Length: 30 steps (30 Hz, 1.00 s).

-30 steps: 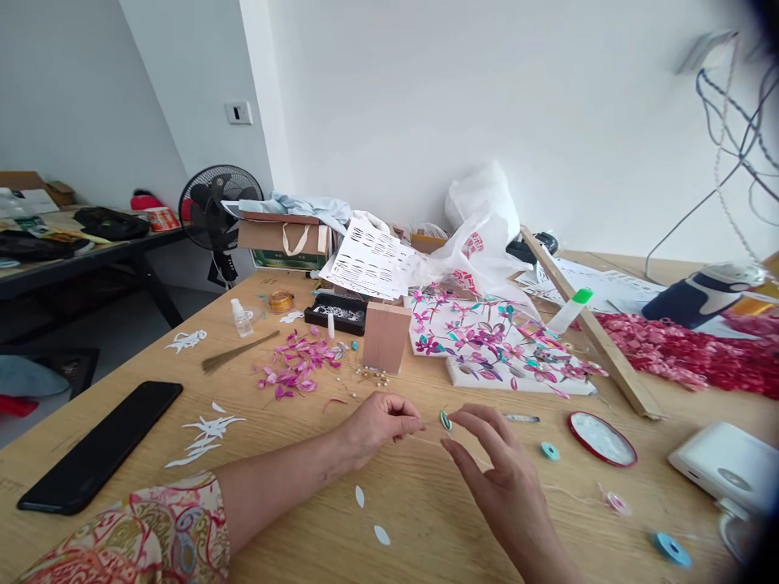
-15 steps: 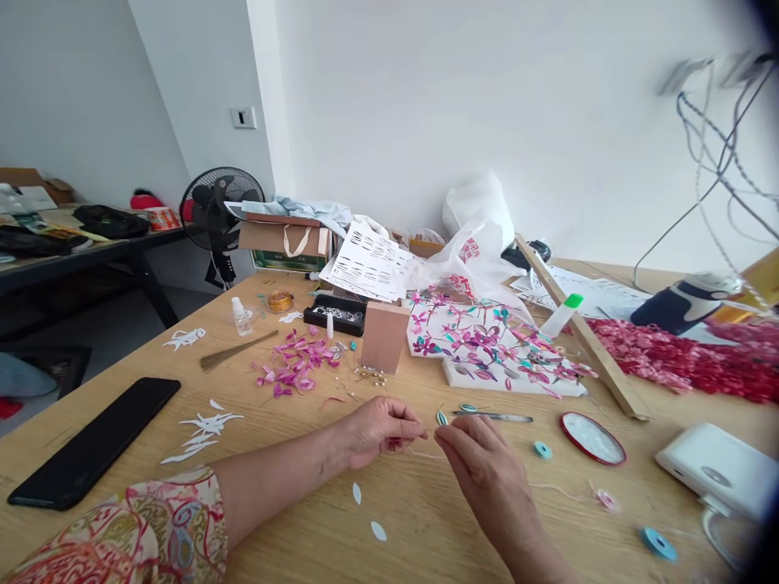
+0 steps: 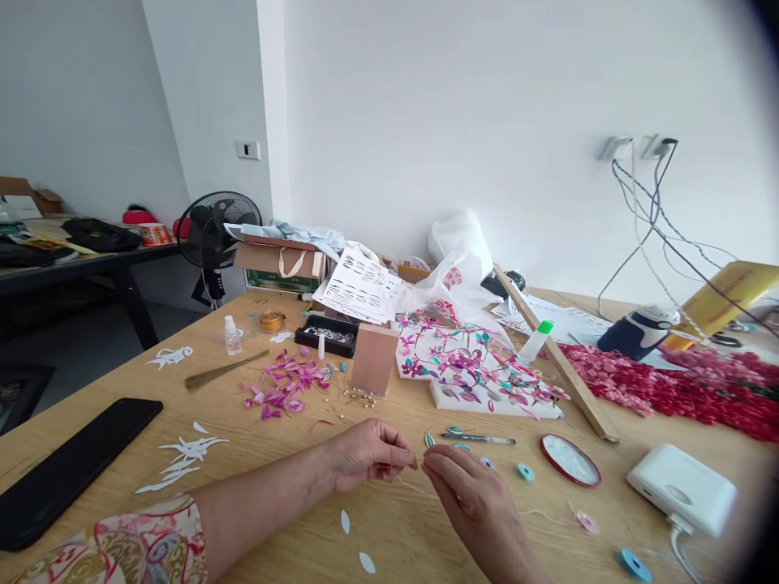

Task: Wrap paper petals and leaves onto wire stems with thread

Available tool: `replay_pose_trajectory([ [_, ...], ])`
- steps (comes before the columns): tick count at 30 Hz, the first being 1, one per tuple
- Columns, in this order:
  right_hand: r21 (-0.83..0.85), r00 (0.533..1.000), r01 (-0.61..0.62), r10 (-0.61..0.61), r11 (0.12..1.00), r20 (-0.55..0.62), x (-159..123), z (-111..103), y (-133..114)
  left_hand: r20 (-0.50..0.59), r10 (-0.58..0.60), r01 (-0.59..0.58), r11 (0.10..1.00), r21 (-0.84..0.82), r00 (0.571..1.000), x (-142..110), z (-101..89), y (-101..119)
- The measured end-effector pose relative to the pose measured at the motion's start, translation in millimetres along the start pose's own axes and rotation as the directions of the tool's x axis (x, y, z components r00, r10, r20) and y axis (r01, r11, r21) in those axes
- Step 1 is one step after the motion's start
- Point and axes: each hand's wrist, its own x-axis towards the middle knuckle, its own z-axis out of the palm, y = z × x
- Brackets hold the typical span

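My left hand [image 3: 368, 454] rests on the wooden table [image 3: 292, 527], its fingers curled and pinched on a thin thread. My right hand [image 3: 471, 499] meets it fingertip to fingertip, also pinched at the same thread. A small green leaf-shaped piece [image 3: 429, 440] stands just above the pinch. Tweezers [image 3: 480, 439] lie just beyond, with a teal thread spool [image 3: 524, 472] to their right. Two white paper petals [image 3: 355, 542] lie near my left forearm.
A black phone [image 3: 66, 470] and white paper cutouts [image 3: 182, 454] lie at left. Pink petals [image 3: 283, 385], a wooden block [image 3: 372, 359], a flowered white board [image 3: 475, 369], a red-rimmed lid [image 3: 569, 460], a white power bank [image 3: 682, 489] and red flower heaps [image 3: 669, 389] crowd the table.
My right hand has closed from spread fingers into a pinch and come left to meet my left hand. The camera has tilted up and swung to the right.
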Motion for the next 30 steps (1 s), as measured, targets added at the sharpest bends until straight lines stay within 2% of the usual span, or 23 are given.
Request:
replay_pose_trajectory([
  [4,-0.003,0.999,-0.009,0.009,1.000,0.046,-0.2,-0.3,-1.7,0.039,0.010,-0.012,0.999,0.049,0.999,-0.6,-1.8,3.5],
  [8,-0.013,0.999,-0.003,0.003,1.000,0.044,-0.3,0.7,-1.6,0.061,-0.033,0.029,0.998,0.063,0.998,-0.5,-3.6,5.1],
  [18,-0.007,0.996,0.005,-0.004,1.000,0.084,0.2,3.1,0.1,0.124,-0.076,0.077,0.997,-0.005,0.989,2.8,-8.8,1.7],
  [24,-0.042,0.998,0.011,-0.008,0.999,0.067,-0.2,3.2,-1.0,0.143,-0.091,0.095,0.995,-0.028,0.986,0.9,-8.4,4.2],
  [30,-0.023,0.998,0.055,-0.055,0.998,-0.017,-1.3,5.8,0.9,0.163,-0.126,0.137,0.989,-0.057,0.978,1.1,-10.0,5.2],
])
